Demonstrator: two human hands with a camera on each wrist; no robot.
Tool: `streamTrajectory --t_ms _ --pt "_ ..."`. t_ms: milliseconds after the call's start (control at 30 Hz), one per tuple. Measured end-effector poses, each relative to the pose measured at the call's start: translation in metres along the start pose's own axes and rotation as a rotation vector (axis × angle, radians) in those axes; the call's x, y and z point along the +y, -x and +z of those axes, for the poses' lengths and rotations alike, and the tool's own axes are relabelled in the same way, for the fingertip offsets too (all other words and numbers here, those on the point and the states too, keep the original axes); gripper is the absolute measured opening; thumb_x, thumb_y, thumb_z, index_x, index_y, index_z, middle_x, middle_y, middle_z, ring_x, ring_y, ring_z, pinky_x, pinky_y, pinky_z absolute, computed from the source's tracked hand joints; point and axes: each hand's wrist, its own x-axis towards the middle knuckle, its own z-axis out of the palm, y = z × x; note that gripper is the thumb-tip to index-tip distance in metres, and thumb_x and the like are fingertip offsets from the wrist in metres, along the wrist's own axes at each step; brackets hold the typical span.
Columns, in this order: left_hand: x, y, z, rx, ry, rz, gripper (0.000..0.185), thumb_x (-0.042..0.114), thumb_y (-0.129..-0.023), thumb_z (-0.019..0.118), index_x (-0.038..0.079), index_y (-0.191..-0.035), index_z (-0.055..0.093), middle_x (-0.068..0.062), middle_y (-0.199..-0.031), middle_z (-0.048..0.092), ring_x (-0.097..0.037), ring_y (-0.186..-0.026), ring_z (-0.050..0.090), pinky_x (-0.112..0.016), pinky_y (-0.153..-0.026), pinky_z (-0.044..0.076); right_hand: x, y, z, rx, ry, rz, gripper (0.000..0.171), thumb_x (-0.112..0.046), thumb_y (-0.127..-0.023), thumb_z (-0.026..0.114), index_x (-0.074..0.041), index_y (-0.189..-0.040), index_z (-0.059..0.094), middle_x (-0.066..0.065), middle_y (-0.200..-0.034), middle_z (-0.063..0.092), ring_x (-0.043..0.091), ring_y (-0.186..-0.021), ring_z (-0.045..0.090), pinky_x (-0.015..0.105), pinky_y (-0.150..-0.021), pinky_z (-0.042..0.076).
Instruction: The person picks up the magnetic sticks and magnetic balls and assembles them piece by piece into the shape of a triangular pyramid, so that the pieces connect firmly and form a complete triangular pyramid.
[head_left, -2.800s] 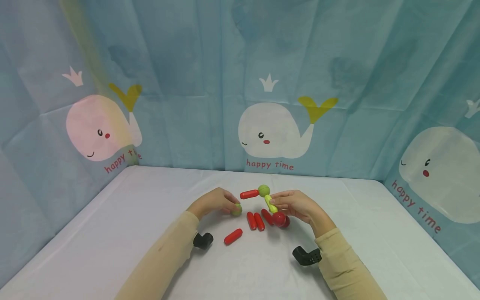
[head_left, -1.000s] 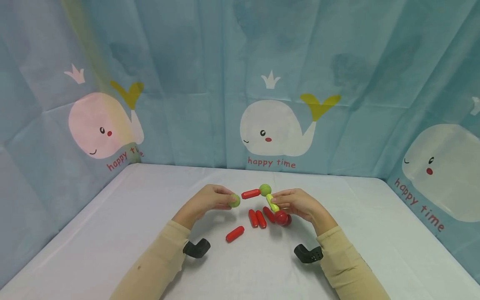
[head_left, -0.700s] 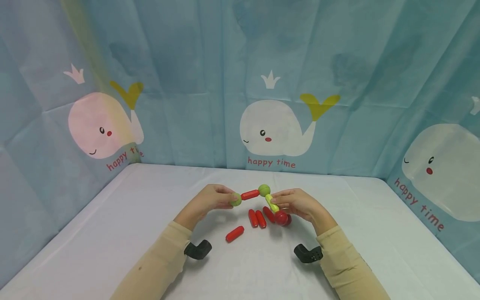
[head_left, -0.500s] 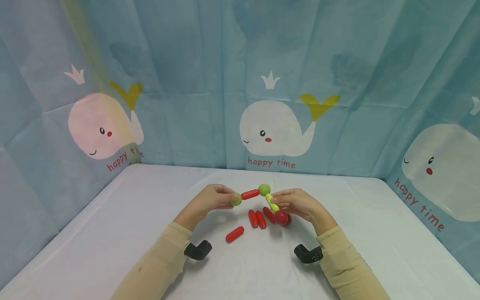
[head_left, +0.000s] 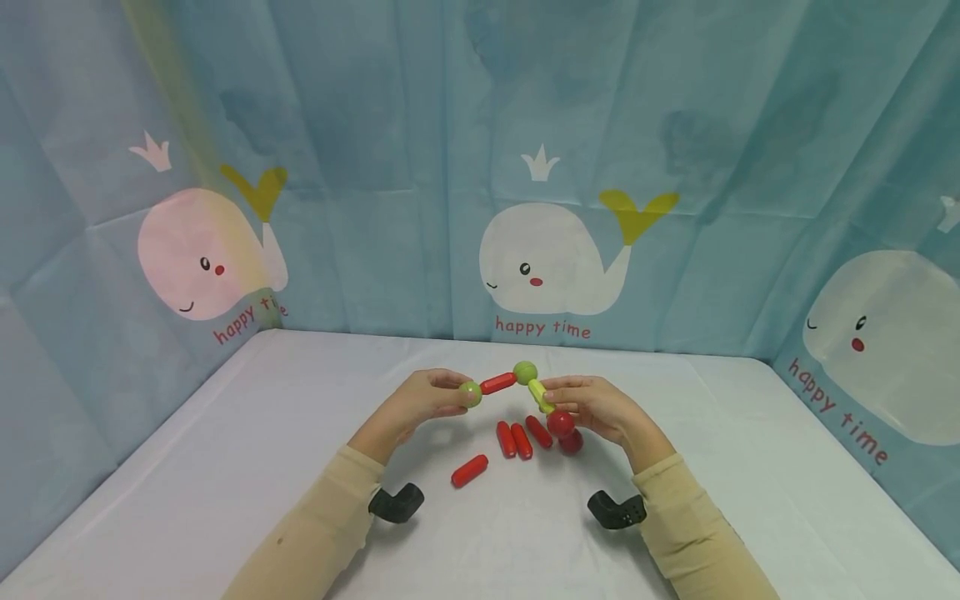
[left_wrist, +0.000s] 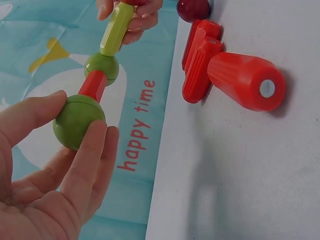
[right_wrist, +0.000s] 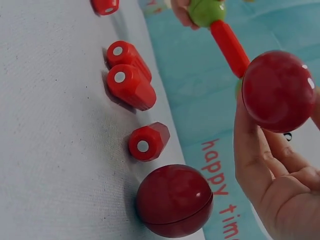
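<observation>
A chain of toy balls and rods is held up between both hands above the table. My left hand pinches the green ball at its left end between thumb and fingers. That ball meets a red rod, whose other end sits against a second green ball. From there a yellow-green rod slants down to a red ball. My right hand grips the yellow-green rod, which the red ball mostly hides in the right wrist view.
Below the chain, several loose red rods with silvery disc ends lie on the white table. Another red ball rests on the table to the right. A blue whale-print curtain stands behind and at both sides.
My left hand has lifted its green ball off the table and brought it against the red rod's free end. Since then the chain has risen slightly. The loose rods stay put.
</observation>
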Motion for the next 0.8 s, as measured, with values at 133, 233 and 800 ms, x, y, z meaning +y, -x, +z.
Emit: streamTrajectory --t_ms 133,233,800 --pt "-0.0012 -0.0003 0.0000 0.021 0.032 0.011 0.038 0.028 -0.087 0.076 0.010 -0.119 0.067 -0.009 -0.116 0.069 -0.022 -0.102 0.071 -0.048 -0.106 0.049 0.0008 -0.0004 -0.0008 -0.027 -0.024 -0.005 0.052 -0.022 -0.094 0.064 -0.002 -0.141 0.052 0.003 -0.112 0.067 0.026 -0.114 0.062 0.031 -0.088 0.052" --pt "-0.0019 -0.0003 0.0003 0.037 0.057 0.020 0.039 0.027 -0.088 0.076 0.009 -0.120 0.066 -0.010 -0.117 0.068 -0.023 -0.104 0.071 -0.047 -0.106 0.049 0.0006 -0.0001 -0.0019 -0.058 -0.039 -0.010 0.055 -0.018 -0.093 0.064 -0.004 -0.144 0.049 0.010 -0.128 0.060 0.031 -0.123 0.055 0.033 -0.092 0.051" --pt "-0.0058 -0.0004 0.0081 0.027 0.129 0.047 0.036 0.023 -0.089 0.074 0.004 -0.118 0.065 -0.012 -0.115 0.069 -0.032 -0.113 0.067 -0.041 -0.102 0.053 0.0042 -0.0014 -0.0087 -0.090 -0.013 -0.016 0.060 -0.005 -0.087 0.064 -0.005 -0.146 0.048 0.018 -0.146 0.052 0.032 -0.128 0.055 0.046 -0.108 0.045"
